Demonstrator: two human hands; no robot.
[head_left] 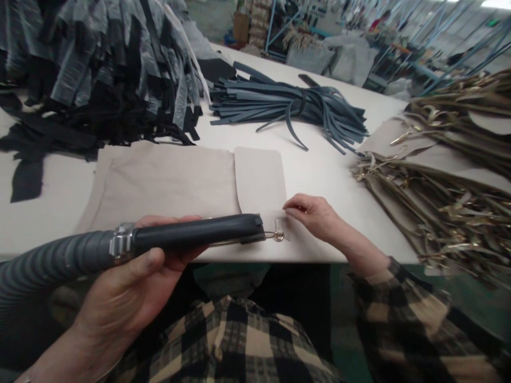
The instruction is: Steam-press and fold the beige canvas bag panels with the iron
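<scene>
My left hand (131,290) is wrapped round a black tubular hose handle (199,234), held level just above the near edge of the table. A metal clamp (122,242) joins it to a grey ribbed hose (51,255) coming from the left. From its right end sticks a thin metal rod with a round tip (279,235), beside a small pale tab (278,223). Just to the right, my right hand (313,214) has thumb and fingers pinched together; what they hold, if anything, is too small to make out. Behind the handle lie beige fabric pieces (171,175) and a paler flap (259,175).
Black strips (91,117) with clear plastic film are heaped at the left. A tied bundle of blue-grey straps (287,103) lies at the back of the white table (319,173). Stacked olive-brown pieces with gold-coloured metal fittings (447,207) fill the right side.
</scene>
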